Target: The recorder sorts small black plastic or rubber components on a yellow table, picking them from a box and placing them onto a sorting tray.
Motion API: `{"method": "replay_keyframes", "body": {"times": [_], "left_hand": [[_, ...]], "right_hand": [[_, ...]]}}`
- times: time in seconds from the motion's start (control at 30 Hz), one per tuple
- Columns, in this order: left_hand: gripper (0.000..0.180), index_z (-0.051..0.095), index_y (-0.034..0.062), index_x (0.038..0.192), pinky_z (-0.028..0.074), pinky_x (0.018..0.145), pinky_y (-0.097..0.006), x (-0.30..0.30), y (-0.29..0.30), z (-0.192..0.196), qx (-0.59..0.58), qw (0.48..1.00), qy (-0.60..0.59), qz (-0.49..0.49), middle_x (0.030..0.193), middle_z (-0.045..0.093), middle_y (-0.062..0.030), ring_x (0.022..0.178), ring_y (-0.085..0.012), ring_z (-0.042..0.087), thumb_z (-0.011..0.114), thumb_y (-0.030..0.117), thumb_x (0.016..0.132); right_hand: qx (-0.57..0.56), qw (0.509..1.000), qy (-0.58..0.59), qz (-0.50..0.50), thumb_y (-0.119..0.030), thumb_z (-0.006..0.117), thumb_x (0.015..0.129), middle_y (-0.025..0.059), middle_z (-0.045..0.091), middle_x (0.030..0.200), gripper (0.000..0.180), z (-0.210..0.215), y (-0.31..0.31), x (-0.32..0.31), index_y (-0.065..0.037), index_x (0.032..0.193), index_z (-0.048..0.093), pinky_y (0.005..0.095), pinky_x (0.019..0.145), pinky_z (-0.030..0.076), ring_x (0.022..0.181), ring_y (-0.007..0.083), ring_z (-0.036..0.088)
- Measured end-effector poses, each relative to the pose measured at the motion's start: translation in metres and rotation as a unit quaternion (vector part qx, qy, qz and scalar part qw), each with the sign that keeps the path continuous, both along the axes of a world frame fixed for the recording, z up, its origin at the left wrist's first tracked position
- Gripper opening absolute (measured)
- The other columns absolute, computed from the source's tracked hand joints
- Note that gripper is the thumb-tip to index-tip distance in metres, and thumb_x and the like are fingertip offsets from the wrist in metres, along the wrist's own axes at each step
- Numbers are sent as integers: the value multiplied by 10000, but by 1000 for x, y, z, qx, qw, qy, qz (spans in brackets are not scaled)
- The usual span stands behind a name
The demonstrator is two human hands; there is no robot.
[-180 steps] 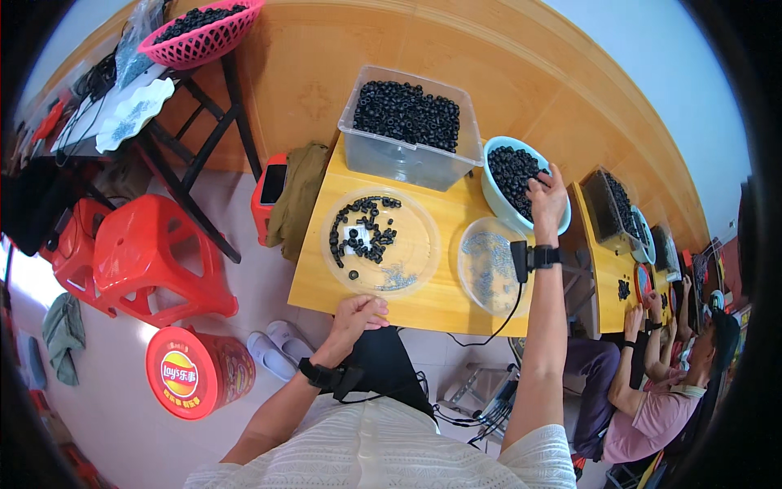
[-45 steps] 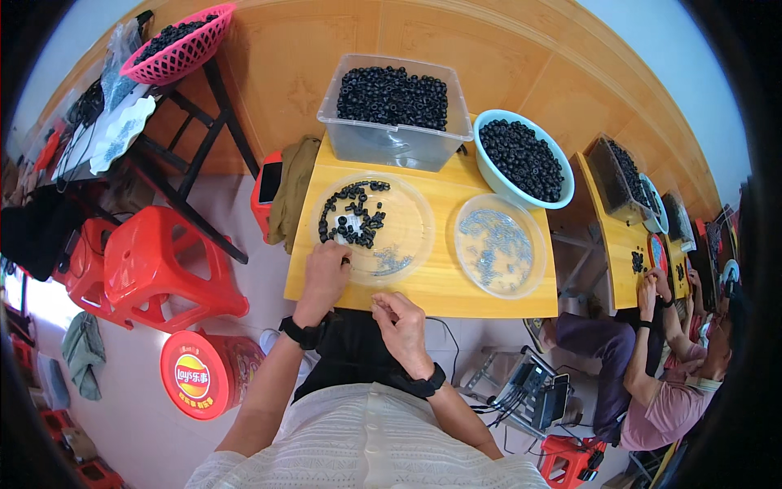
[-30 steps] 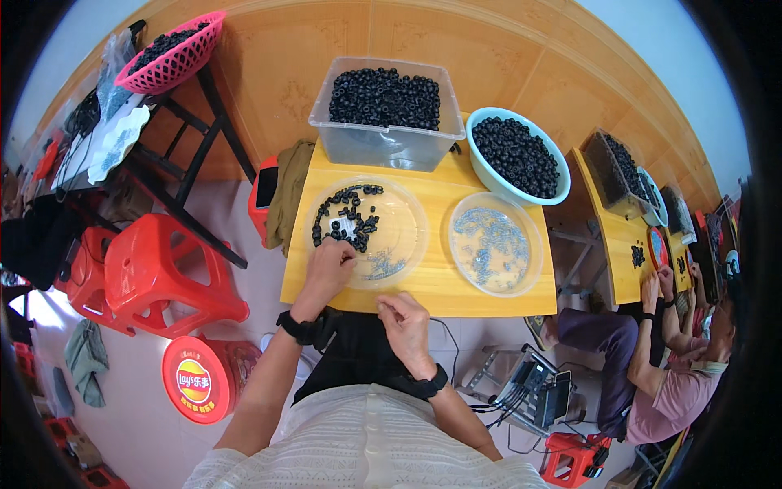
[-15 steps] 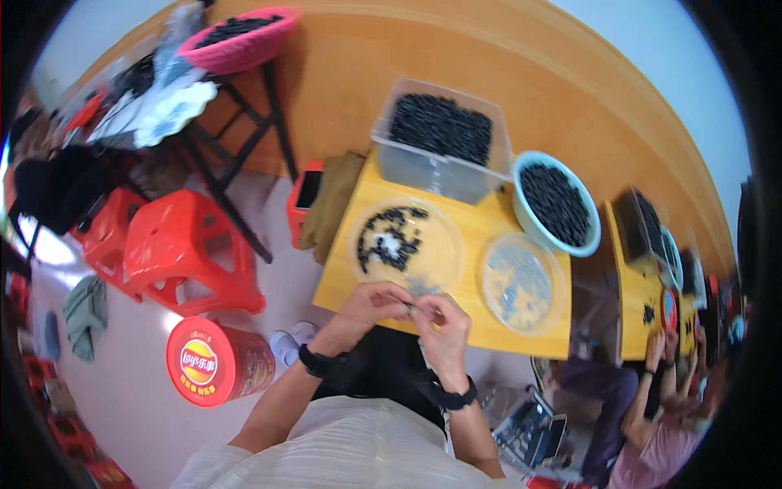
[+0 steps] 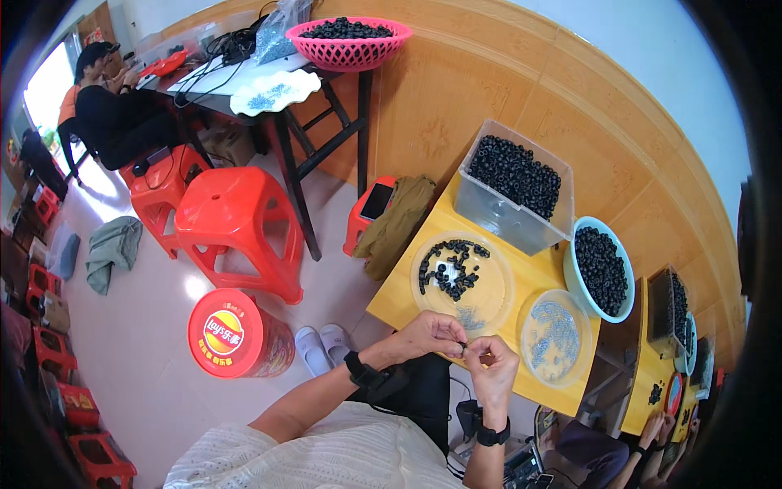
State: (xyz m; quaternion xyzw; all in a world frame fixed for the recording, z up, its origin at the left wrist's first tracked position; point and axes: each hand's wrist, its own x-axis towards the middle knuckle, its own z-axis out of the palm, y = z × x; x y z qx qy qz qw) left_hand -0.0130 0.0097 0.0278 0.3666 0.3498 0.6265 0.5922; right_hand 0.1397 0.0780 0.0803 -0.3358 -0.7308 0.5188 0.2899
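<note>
Just past the near edge of the yellow table (image 5: pixel 391 306), my two hands meet fingertip to fingertip. My left hand (image 5: pixel 423 337) is closed in a pinch on a small black part (image 5: pixel 463 345). From the other side my right hand (image 5: pixel 494 368) closes its thumb and fingers at the same spot; whether it grips the black part or a tiny piece is too small to tell. Beyond them lies a round clear tray (image 5: pixel 497 273) with loose black parts (image 5: pixel 461 281) and some small silvery pieces (image 5: pixel 468 317). Right of it, another clear round dish (image 5: pixel 531 350) carries many silvery pieces.
A clear bin (image 5: pixel 497 210) and a light blue bowl (image 5: pixel 580 285), both full of black parts, stand along the table's far side. Red stools (image 5: pixel 236 220), a red tub (image 5: pixel 236 334) and a dark table (image 5: pixel 220 102) occupy the left. A co-worker's hands (image 5: pixel 652 428) show at lower right.
The view has swung left, so the table and my hands appear farther right and more of the room's left side shows. My hands remain pinched together around the small black part.
</note>
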Motion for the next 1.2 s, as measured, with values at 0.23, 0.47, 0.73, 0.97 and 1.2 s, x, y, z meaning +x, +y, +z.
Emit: {"method": "replay_keyframes", "body": {"times": [0.23, 0.47, 0.73, 0.97, 1.2], "left_hand": [[166, 572, 4, 950, 506, 748, -245, 6, -4, -1, -1, 997, -64, 36, 895, 608, -50, 805, -114, 602, 630, 45, 799], [160, 561, 12, 948, 511, 759, -251, 6, -7, -4, 19, 994, -102, 45, 915, 610, -77, 832, -140, 610, 614, 22, 798], [162, 556, 6, 931, 523, 752, -270, -13, -33, -7, -29, 989, -112, 93, 930, 607, -115, 849, -193, 625, 599, -28, 780], [162, 560, 5, 933, 534, 740, -267, -10, -33, -13, -43, 987, -135, 80, 929, 612, -118, 834, -200, 636, 605, -24, 781], [157, 561, 6, 938, 531, 741, -264, -10, -33, -12, -54, 985, -146, 81, 934, 614, -121, 835, -203, 636, 602, -15, 788]], "right_hand": [[26, 999, 42, 8, 74, 619, 714, 64, 566, 773, 77, -4, -4, -1, 26, 773, 613, 218, 545, 460, 651, 113, 569], [89, 994, 54, 14, 62, 607, 736, 63, 551, 778, 102, 3, -12, -3, 14, 823, 628, 204, 544, 445, 664, 115, 542], [190, 974, -78, -98, 3, 603, 724, 120, 569, 685, 79, -50, 62, 11, 14, 798, 628, 294, 570, 453, 648, 219, 574], [268, 945, -174, -73, 32, 581, 661, 153, 595, 714, 70, -54, 73, -3, 2, 717, 609, 380, 645, 457, 718, 319, 581], [295, 932, -206, -50, -49, 595, 667, 179, 610, 720, 66, -66, 87, -46, -15, 709, 632, 396, 635, 483, 680, 340, 601]]}}
